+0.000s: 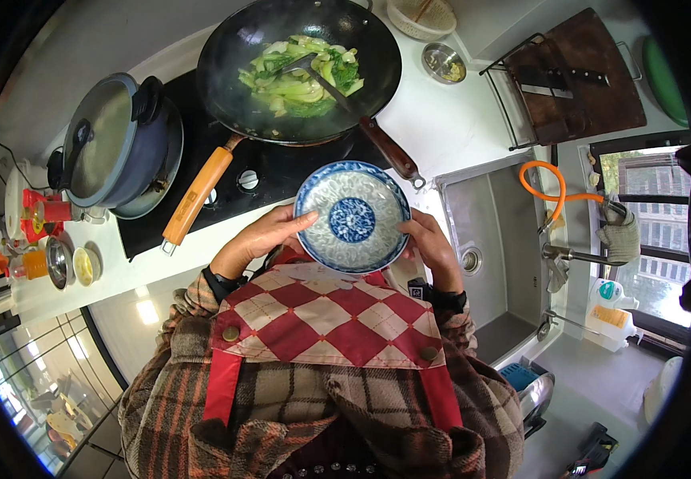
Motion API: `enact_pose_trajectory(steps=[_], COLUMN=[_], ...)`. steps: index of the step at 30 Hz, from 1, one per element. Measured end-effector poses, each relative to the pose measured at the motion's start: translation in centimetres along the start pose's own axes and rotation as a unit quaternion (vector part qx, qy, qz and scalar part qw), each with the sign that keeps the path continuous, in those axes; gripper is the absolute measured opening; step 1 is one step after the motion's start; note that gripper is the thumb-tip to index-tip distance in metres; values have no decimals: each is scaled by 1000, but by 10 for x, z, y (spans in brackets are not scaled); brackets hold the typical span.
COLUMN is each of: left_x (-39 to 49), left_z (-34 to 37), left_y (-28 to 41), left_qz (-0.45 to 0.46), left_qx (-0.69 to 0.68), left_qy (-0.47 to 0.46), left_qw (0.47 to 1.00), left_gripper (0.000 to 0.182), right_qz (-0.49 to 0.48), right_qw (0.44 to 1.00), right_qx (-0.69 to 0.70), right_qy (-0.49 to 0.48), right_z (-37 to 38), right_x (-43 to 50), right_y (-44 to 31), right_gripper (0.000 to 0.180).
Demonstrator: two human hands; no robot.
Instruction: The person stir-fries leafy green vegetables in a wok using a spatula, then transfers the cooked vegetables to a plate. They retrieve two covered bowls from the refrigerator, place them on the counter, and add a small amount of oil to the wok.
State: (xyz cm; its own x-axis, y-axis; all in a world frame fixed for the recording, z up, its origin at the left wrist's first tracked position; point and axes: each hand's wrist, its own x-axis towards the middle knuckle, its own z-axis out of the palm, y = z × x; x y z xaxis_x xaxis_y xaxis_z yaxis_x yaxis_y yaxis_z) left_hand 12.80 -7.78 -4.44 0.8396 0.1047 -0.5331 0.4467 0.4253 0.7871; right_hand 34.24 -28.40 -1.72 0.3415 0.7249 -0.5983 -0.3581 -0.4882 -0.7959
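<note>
A blue-and-white patterned porcelain dish (351,251) is held level in front of my chest, its inside bare. My left hand (267,235) grips its left rim with the thumb over the edge. On the opposite rim, my right hand (432,239) holds it the same way, fingers hidden beneath. Beyond the dish, a black wok (219,78) sits on the cooktop (273,164) with steaming chopped leafy greens (303,84) inside. A spatula with a dark wooden handle (390,149) rests in the wok, its handle over the near right rim. The wok's wooden handle (197,191) points toward me.
Left of the wok stands a lidded pot (142,161). Bowls (86,266) and seasoning jars (35,263) line the left counter. A steel sink (483,197) lies right, under an orange hose (564,196). Behind it, a rack holds a cutting board (597,114) and a knife (588,76).
</note>
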Motion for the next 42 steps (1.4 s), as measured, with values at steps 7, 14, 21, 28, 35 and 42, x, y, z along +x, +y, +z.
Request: enact_pose_trajectory(steps=[7,14,21,28,35,42], left_x=[-35,-89,-155,-190,-194,-191], left_z=[-2,0,-30,-53,-64,-68], left_y=[8,40,45,25,12,13], left_qz=[70,155,248,299,314,321], left_qx=[17,7,-113,-236,-268,-277], left_qy=[80,182,329,408,407,385], left_qw=[994,971,904,830,815,820], left_gripper=[35,36,40,40,41,41], right_qz=[-28,-232,-137,-44,-75,-96], right_qw=[997,945,950,988,956,914], right_qx=[-61,-165,-239,-145,-282,-388], right_qy=[-28,160,150,-33,-15,62], right_z=[37,22,-6,13,30,3], right_x=[-6,-24,44,65,52,5], right_y=[-17,-71,-103,-115,-141,-203], right_gripper=[23,34,41,39,24,24])
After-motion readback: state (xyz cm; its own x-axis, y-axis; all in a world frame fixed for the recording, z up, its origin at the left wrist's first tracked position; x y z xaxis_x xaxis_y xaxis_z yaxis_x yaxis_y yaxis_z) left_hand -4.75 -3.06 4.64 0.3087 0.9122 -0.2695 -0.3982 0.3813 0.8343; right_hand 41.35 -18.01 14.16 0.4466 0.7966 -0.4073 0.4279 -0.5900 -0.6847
